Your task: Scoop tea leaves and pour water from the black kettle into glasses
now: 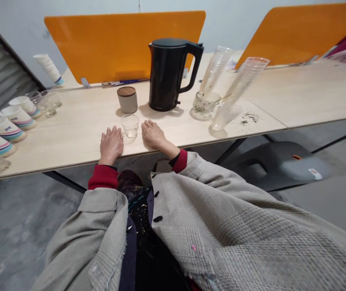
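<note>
From the head camera you see one black kettle standing upright near the middle of the table; I give all places from this kettle.

Just in front of the kettle, toward you and a little to the left, stands one small clear glass, upright. Just left of the kettle is one grey canister with a wooden lid. To the right of the kettle is one ribbed glass cup, and beside it two leaning stacks of clear plastic cups. Further right some dark crumbs lie on the table. Far left of the kettle, four striped paper cups stand upside down in a row, with at least two small glasses near them and one stack of paper cups behind. Behind the kettle are two orange dividers.

Your left hand lies flat, palm down, just left of the small glass, fingers relaxed and holding nothing. Your right hand lies the same way just right of the glass, also holding nothing. The glass is between both hands; whether they touch it I cannot tell. Both wrists rest at the table edge, in red cuffs.
</note>
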{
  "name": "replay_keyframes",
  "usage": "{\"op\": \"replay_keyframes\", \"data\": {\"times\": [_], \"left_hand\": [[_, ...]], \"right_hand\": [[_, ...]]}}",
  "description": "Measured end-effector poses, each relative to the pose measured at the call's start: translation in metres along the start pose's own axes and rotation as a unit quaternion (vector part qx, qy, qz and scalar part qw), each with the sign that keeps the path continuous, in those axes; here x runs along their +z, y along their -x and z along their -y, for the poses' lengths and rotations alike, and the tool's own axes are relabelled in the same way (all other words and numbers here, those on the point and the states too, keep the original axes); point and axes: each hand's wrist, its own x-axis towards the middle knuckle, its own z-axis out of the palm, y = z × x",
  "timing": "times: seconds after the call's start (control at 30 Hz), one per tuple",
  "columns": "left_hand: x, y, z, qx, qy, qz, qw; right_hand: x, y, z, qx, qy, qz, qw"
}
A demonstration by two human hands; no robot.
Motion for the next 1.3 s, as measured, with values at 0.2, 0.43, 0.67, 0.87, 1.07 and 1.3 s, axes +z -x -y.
{"op": "replay_keyframes", "data": {"times": [0.2, 0.43, 0.67, 0.87, 1.07, 1.3], "left_hand": [[0.0041, -0.0020, 0.0026, 0.002, -0.001, -0.014, 1.000], [0.0044, -0.0032, 0.0018, 0.000, -0.003, -0.015, 1.000], [0.0022, -0.0024, 0.0011, 0.000, -0.004, -0.006, 1.000], [0.0022, -0.0021, 0.0013, 0.003, -0.001, -0.004, 1.000], [0.0036, -0.0028, 0.0022, 0.006, 0.007, -0.010, 1.000], [0.0020, -0.0011, 0.0014, 0.004, 0.014, -0.008, 1.000]], "right_hand": [[0.0056, -0.0033, -0.0025, -0.008, 0.002, -0.014, 1.000], [0.0097, -0.0062, -0.0040, -0.008, 0.004, -0.020, 1.000], [0.0086, -0.0052, -0.0033, -0.002, -0.003, -0.018, 1.000], [0.0051, -0.0027, -0.0022, -0.002, -0.001, -0.014, 1.000], [0.0045, -0.0016, -0.0025, -0.004, 0.000, -0.016, 1.000], [0.0010, -0.0011, -0.0008, 0.002, -0.006, -0.007, 1.000]]}}
